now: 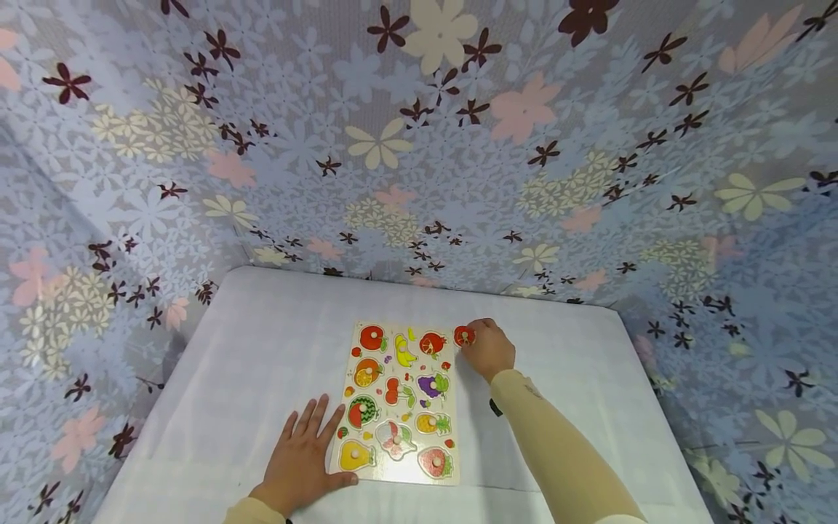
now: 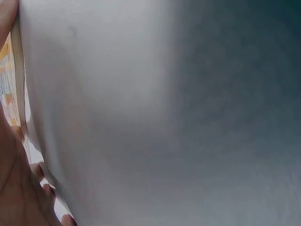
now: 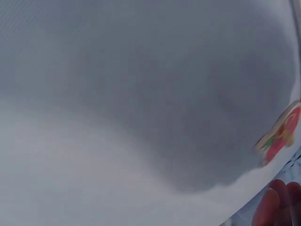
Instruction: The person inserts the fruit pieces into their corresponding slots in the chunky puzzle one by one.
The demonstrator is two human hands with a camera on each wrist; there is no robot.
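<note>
My left hand (image 1: 304, 451) lies with spread fingers beside the left edge of a fruit knob-puzzle board (image 1: 448, 407), thumb at its lower edge. Its fingers show at the left of the left wrist view, next to the edge of the board. By the board's upper right corner, my right hand (image 1: 489, 349) pinches a round red pomegranate puzzle piece (image 1: 464, 336) at its right side. The right wrist view shows the piece (image 3: 282, 134) tilted and partly out of frame, with curled fingers (image 3: 267, 207) below it; the thumb is hidden there.
Several knobbed fruit pieces sit in the board, among them a watermelon (image 1: 361, 412), a pear (image 1: 356, 455) and a strawberry (image 1: 435, 463). White cloth (image 1: 288, 327) covers the table. Flower-patterned fabric (image 1: 419, 182) rises behind the table and along both sides.
</note>
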